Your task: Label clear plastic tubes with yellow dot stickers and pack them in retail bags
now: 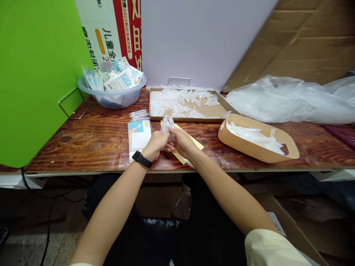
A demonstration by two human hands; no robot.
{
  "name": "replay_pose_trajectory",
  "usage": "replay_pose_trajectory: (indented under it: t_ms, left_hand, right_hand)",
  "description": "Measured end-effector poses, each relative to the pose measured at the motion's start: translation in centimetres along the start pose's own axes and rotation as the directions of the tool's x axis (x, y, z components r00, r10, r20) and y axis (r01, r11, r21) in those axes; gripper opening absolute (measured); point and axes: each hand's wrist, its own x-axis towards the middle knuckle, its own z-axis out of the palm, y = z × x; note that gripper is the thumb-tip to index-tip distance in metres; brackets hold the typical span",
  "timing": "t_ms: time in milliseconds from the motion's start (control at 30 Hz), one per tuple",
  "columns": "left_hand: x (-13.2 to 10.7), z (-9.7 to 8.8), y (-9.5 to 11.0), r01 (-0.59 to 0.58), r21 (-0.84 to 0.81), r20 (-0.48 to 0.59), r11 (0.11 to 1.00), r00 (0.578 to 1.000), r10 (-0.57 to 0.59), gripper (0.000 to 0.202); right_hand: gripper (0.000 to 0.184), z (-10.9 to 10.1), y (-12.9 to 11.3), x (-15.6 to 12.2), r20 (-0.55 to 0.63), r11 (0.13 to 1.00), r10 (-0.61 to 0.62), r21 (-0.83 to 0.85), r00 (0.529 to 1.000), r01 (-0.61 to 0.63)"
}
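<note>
My left hand, with a black band at the wrist, and my right hand meet above the front of the table. Both are closed around a small bunch of translucent plastic tubes, whose ends stick up past the fingers; their exact kind is too small to make out. Under my hands lies a pale yellow strip of paper. Left of them is a stack of printed packaging cards in clear bags. Just behind it sits a row of clear tubes.
A shallow cardboard tray holds many small white pieces and tubes. On the right stands a tan basket of translucent pieces, with a plastic bag behind. A blue bowl of filled packets is back left, near a green panel.
</note>
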Motion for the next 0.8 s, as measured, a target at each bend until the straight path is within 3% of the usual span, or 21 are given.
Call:
replay_pose_trajectory:
  t_ms: [167,300,467,667,800]
  left_hand:
    - [-0.4,0.3,0.0,-0.034,0.081,0.006,0.996,0.999,0.034,0.010]
    - [-0.1,0.2,-0.2,-0.002,0.056,0.040,0.998,0.999,0.000,0.017]
    - [0.1,-0.1,-0.5,0.032,0.066,0.042,0.997,0.999,-0.035,0.017]
    - [-0.8,0.3,-0.5,-0.025,0.166,0.038,0.986,0.999,0.019,0.014]
    - [-0.6,0.4,-0.7,-0.082,0.228,0.003,0.970,0.997,0.083,0.018]
  right_hand:
    - [0.033,0.3,-0.2,-0.4,0.063,0.995,-0.051,-0.079,0.997,0.056]
    - [0.046,0.6,-0.5,-0.7,0.093,0.990,-0.104,-0.091,0.990,0.112]
    - [0.042,0.4,-0.5,-0.8,0.184,0.962,-0.156,-0.194,0.971,0.191]
    - [0.059,-0.2,-1.0,-0.4,0.189,0.859,-0.261,-0.402,0.947,0.317]
    - [0.057,0.0,-1.2,-0.3,0.194,0.788,-0.317,-0.491,0.928,0.372]
